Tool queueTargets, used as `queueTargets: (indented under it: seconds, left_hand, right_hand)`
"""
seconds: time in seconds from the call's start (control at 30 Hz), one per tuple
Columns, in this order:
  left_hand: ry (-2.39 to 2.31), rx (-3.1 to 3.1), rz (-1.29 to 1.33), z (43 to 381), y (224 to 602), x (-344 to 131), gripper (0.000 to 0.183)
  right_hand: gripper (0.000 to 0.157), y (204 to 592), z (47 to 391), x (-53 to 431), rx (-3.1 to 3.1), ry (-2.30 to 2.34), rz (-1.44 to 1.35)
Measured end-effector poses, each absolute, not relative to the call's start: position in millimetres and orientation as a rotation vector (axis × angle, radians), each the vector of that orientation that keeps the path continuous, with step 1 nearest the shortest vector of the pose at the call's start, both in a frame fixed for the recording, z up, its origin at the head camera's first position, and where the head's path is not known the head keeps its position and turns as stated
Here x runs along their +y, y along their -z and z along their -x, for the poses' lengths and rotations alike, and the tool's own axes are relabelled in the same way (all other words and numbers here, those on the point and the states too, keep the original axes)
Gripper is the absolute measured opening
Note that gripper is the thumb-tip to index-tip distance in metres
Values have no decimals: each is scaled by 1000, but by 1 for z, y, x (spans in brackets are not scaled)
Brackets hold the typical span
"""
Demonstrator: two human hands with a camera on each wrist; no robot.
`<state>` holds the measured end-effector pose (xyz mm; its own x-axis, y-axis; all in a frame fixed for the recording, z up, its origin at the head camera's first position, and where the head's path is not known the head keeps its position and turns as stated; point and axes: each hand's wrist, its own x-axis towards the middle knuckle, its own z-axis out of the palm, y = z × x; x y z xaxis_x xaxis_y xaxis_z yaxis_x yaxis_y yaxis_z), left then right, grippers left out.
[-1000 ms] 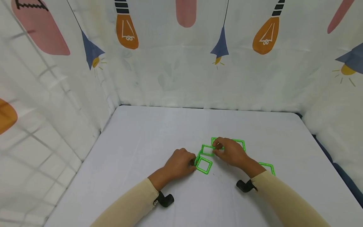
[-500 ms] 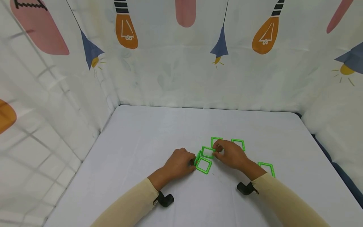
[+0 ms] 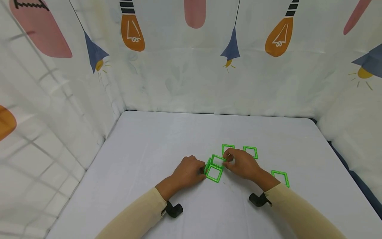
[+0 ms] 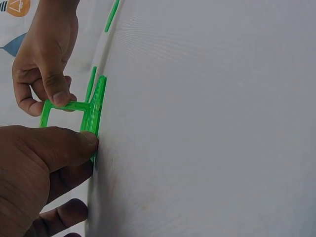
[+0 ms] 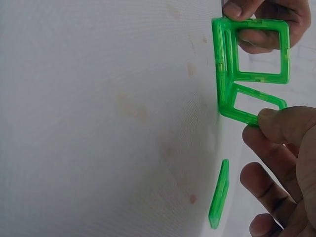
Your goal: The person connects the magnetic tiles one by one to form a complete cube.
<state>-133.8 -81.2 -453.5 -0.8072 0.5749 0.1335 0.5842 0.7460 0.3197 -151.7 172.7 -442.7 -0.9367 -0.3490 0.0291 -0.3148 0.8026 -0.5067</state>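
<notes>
A green square magnetic tile (image 5: 220, 64), an open frame, lies flat on the white table. My left hand (image 3: 189, 171) pinches a second green tile (image 5: 285, 54) that stands upright along the flat one's left edge. Between the thumb and index finger of my right hand (image 3: 243, 162) is a third tile (image 5: 247, 117), raised at the flat tile's far edge. Its lower edge meets the flat tile, and its side comes close to the upright one; the right wrist view shows it tilted. The other fingers of the right hand (image 5: 281, 182) are loosely bent.
Three more green tiles lie apart on the table (image 3: 167, 132): one tile (image 3: 228, 145) behind the right hand, another tile (image 3: 250, 147) to its right, and a tile (image 3: 279, 172) beside the right forearm. White printed cloth (image 3: 191, 83) hangs around the table.
My right hand has brought its tile down and nearer, away from the tiles at the back, against the flat tile's far edge. The left hand has stayed in place.
</notes>
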Motion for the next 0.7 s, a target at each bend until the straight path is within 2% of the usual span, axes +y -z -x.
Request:
queueTargets:
  seconds: [0.7]
  left_hand:
    - [563, -2900, 979, 135, 453, -81, 14]
  right_hand:
    - [20, 440, 145, 169, 2929, 801, 650]
